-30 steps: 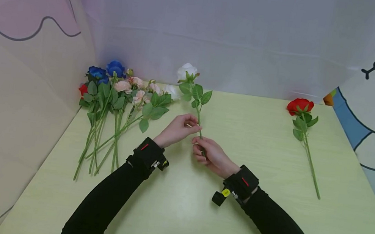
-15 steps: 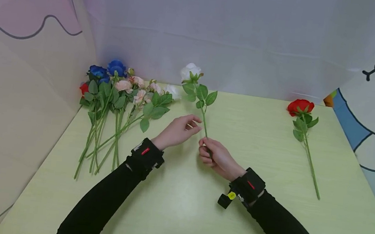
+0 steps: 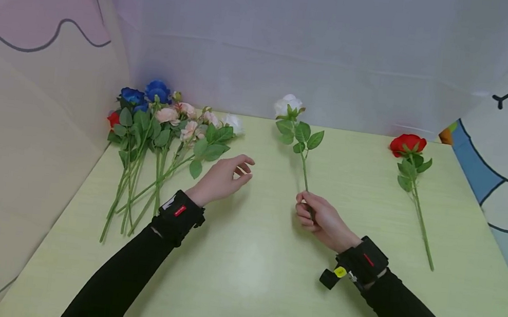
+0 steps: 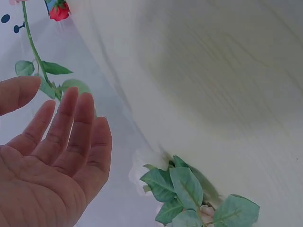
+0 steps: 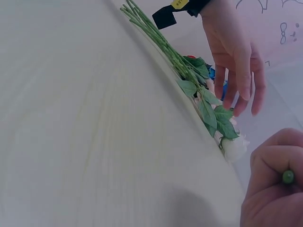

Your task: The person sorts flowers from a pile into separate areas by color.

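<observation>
My right hand (image 3: pixel 324 218) grips the lower stem of a white rose (image 3: pixel 289 106), holding it above the table with its bloom pointing away from me. In the right wrist view the cut end of the green stem (image 5: pixel 288 177) pokes out of the curled fingers. To the left, my left hand (image 3: pixel 225 177) hovers with relaxed, parted fingers and holds nothing; its palm (image 4: pixel 45 184) shows bare in the left wrist view. Nearest to it lies a bunch of flowers, with a second white rose (image 3: pixel 233 124) at its right side.
Within the bunch at the left are blue roses (image 3: pixel 157 91), pale pink flowers (image 3: pixel 167 115) and a red rose (image 3: pixel 113 120), their stems crossing. A single red rose (image 3: pixel 407 145) lies at the right of the pale table (image 3: pixel 240 291). A light cloth (image 3: pixel 267 36) hangs behind.
The left hand has let go of the white rose's stem and drawn back left. The right hand has carried the rose to the right.
</observation>
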`<state>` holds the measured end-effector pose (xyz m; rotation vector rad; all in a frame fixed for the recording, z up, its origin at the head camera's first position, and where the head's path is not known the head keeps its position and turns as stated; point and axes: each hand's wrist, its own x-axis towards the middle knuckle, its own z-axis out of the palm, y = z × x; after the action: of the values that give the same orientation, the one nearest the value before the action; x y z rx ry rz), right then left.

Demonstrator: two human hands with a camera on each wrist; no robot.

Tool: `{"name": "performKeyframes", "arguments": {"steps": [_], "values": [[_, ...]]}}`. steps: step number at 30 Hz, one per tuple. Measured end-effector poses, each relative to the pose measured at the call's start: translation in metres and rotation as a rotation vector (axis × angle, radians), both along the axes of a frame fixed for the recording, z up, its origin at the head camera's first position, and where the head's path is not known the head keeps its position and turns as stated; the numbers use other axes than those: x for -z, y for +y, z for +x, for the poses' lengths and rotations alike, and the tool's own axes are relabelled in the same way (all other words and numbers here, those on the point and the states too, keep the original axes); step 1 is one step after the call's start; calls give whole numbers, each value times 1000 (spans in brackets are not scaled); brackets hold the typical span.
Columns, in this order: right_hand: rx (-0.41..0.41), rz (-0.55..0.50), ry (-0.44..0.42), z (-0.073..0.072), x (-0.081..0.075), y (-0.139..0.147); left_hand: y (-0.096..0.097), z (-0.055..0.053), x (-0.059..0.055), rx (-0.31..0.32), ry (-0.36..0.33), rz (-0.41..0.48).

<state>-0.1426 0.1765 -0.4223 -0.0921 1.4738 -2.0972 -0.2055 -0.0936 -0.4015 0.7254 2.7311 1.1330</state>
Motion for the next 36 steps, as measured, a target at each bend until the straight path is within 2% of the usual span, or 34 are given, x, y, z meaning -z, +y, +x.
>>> {"name": "performKeyframes", "arguments": {"steps": [7,13,24,26,30,36], "values": [[10,-5,15,6,2,36,-9,2,2,1,17,-14],[24,-94,2,12,5,64,-11,2,2,1,20,-29],[104,-247,-106,14,2,94,-12,1,3,5,22,-52],[121,-249,-127,14,1,99,-13,1,2,4,21,-48],[152,-147,-132,13,-2,107,-13,1,2,4,22,-44],[147,213,-56,10,-6,116,-14,0,4,-1,21,-42]]}}
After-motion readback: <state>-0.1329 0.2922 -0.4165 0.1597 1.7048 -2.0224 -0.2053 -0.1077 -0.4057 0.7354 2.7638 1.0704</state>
